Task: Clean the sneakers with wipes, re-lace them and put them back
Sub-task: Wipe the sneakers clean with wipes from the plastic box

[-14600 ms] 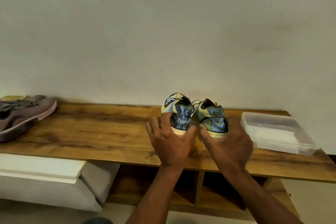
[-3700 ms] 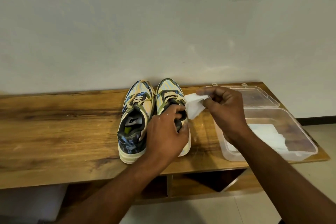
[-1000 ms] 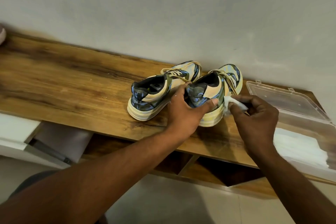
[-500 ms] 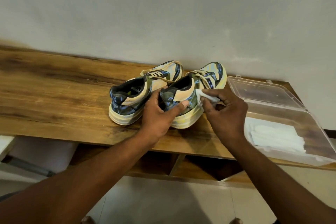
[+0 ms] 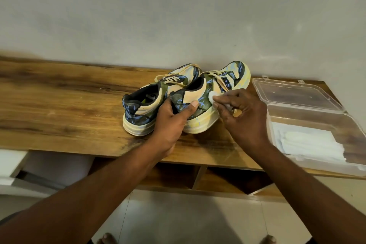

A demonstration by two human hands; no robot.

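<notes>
The left hand (image 5: 171, 123) is curled round the heel of the right-hand sneaker (image 5: 206, 101), thumb lying along its side, steadying it on the wooden shelf top (image 5: 69, 109). The right hand (image 5: 242, 114) has its fingers bent, pinching a crumpled white wipe (image 5: 212, 97) and pressing it against that shoe's side, just below the laces. The other sneaker (image 5: 150, 105) sits touching it on the left, both with toes toward the wall (image 5: 178, 10), laces loosely threaded. To the right stands a clear plastic box (image 5: 309, 117), lid hinged back, with a stack of white wipes (image 5: 311, 144) inside. Below the shelf are open cubbies (image 5: 217, 180) and a pale tiled floor (image 5: 188, 222)
</notes>
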